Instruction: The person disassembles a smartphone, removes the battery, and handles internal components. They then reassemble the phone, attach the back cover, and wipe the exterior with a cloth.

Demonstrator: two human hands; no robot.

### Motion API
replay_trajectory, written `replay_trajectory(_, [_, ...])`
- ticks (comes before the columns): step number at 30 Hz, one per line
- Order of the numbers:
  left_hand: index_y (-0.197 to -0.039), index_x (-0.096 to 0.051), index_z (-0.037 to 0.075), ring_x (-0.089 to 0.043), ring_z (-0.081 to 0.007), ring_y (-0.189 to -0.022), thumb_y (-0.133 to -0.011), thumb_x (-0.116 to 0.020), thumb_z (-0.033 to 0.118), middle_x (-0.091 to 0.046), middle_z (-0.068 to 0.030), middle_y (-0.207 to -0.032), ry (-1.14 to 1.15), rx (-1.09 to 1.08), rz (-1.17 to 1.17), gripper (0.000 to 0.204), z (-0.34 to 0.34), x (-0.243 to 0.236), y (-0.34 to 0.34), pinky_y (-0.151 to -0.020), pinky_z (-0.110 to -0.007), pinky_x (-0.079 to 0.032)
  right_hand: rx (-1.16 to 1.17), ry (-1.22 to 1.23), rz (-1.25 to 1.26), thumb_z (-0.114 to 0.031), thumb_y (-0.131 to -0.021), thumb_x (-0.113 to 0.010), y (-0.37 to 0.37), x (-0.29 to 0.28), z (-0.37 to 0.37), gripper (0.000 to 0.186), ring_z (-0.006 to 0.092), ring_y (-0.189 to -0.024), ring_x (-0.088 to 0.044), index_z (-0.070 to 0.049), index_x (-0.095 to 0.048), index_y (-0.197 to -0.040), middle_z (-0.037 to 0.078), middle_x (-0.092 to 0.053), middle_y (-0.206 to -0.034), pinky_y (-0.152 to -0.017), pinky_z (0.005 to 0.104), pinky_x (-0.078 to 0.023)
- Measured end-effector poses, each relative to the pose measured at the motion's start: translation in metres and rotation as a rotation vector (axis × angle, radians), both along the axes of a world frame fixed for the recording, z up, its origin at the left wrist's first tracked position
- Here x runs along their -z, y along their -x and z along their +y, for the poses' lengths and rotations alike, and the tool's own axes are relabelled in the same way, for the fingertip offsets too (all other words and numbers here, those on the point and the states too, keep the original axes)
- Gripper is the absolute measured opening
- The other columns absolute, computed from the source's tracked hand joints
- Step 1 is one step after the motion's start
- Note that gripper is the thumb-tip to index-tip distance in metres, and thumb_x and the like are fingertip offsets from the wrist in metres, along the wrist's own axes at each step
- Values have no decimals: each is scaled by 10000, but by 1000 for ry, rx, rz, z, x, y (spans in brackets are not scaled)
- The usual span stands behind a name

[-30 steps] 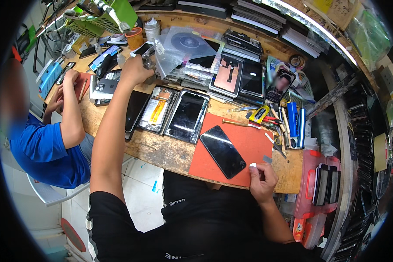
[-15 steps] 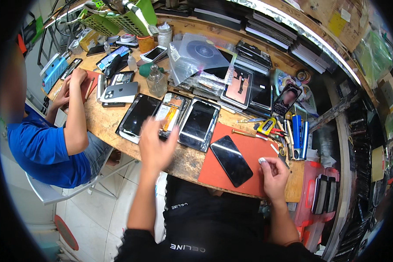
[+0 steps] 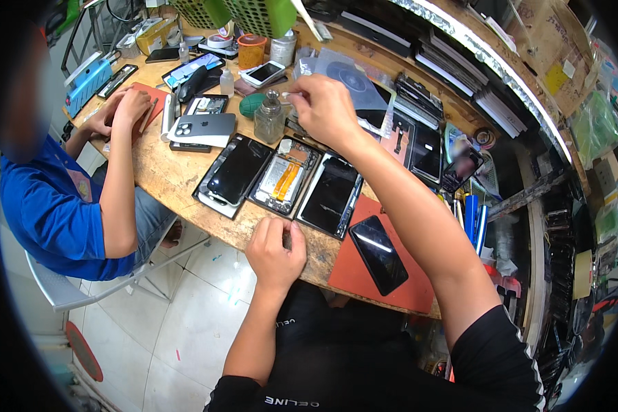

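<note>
My right hand (image 3: 321,106) stretches far over the bench, thumb and fingers pinching a small white piece (image 3: 285,95) beside the top of a clear glass bottle (image 3: 268,122). Whether the piece touches the bottle cannot be made out. At the bench's front edge, my left hand (image 3: 276,253) is closed with its fingers curled; anything inside is hidden. Just beyond it are an opened tablet (image 3: 286,177) with orange ribbon cables, a dark-screened tablet (image 3: 329,193) and a black phone (image 3: 235,175) lying on a tablet. Another black phone (image 3: 378,255) rests on the orange mat (image 3: 350,271).
At the left, a person in a blue shirt (image 3: 62,206) works with both hands over another mat. A grey phone (image 3: 206,128), a green bulb (image 3: 252,104) and a small plastic bottle (image 3: 227,82) stand near the glass bottle. Green baskets (image 3: 254,17) hang overhead.
My right hand has swung from beside the orange mat across to the glass bottle, carrying the small white piece. My left hand has drawn back from above the tablets to the bench edge. The view has shifted.
</note>
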State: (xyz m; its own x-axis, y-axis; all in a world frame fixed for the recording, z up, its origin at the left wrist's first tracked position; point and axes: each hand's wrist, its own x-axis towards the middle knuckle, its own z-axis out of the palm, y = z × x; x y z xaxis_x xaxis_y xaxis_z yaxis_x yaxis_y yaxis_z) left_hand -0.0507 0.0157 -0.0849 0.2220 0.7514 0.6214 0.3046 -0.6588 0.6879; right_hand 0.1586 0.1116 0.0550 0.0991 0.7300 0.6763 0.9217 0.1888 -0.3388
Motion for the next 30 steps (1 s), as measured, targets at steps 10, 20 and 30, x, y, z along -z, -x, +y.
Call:
replay_trajectory(10, [-834, -638, 54, -615, -317, -668, -881, -743, 84, -599, -106, -782, -9, 10, -15, 119, 1, 2, 0, -601, -430, -483, 129, 185, -86, -145, -916, -729, -1, 22, 38, 161, 476, -940, -719, -7, -777, -984, 250, -757, -998, -852, 538, -575])
replay_trajectory(20, [-838, -636, 52, -629, -311, -690, -869, -742, 74, -607, -98, -794, -6, 29, -17, 112, 2, 0, 1, -598, -419, -491, 117, 94, -155, -145, -926, -729, -7, 19, 38, 153, 461, -956, -717, -30, -791, -1004, 236, -750, -1016, -845, 529, -570])
replay_trajectory(30, [-827, -629, 58, -627, -291, -689, -862, -744, 81, -597, -78, -794, -7, 27, -20, 122, 3, 0, 1, -584, -414, -490, 127, 148, -226, -195, -950, -712, -8, 1, 48, 174, 423, -986, -720, -67, -800, -1027, 178, -751, -1054, -865, 516, -573])
